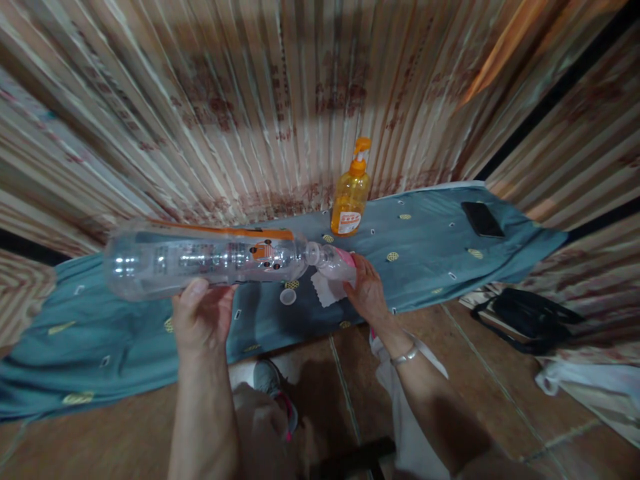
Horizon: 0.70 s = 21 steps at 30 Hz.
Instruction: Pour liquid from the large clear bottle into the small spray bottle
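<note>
A large clear plastic bottle [200, 260] with an orange label lies sideways in the air, its neck to the right. My left hand [203, 310] is closed around its underside. My right hand [367, 287] grips a small clear bottle [334, 264] with a pink part at its far end. The mouths of the two bottles meet, or nearly so; I cannot tell if they touch. Below them, a small white cap [289, 297] and a white scalloped-edged cloth or tissue [327, 291] lie on the blue-green cover [425, 247].
A yellow pump bottle [351, 200] with an orange top stands at the back of the covered surface. A black phone [483, 220] lies at the right. Beyond hangs a striped curtain [240, 120]. A black bag [530, 317] is at the lower right, near the tiled floor [465, 360].
</note>
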Each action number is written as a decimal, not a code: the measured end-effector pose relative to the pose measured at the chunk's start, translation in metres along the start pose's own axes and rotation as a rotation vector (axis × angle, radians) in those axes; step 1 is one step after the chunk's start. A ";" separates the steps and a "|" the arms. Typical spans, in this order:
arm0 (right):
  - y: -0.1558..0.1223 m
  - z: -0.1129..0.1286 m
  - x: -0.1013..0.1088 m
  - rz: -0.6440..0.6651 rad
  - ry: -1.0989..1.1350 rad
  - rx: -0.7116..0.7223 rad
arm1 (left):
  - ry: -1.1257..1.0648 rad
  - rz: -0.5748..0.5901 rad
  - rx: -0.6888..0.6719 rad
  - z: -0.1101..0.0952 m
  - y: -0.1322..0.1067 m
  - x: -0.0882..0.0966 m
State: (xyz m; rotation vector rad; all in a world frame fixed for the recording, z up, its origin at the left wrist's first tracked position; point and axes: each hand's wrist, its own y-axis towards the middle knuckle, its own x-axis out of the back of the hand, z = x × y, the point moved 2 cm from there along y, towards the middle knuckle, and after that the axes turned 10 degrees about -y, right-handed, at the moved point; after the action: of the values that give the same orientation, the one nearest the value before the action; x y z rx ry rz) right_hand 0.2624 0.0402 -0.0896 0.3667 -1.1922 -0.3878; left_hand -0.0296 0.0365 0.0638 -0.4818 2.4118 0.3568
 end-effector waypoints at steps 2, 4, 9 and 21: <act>0.001 0.000 0.000 0.006 0.011 -0.003 | 0.001 0.002 0.007 0.001 0.000 0.001; 0.001 0.000 -0.001 0.006 0.023 -0.004 | 0.003 0.012 0.010 0.001 0.000 0.002; 0.002 -0.002 0.000 0.003 0.022 0.000 | 0.046 0.088 0.064 0.004 0.005 0.015; 0.003 -0.006 0.000 -0.024 -0.040 0.010 | -0.012 0.068 0.059 0.013 0.009 0.021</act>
State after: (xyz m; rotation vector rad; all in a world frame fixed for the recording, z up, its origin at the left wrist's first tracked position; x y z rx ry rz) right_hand 0.2679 0.0432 -0.0904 0.3835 -1.2302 -0.4115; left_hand -0.0416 0.0445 0.0423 -0.3711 2.4239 0.3163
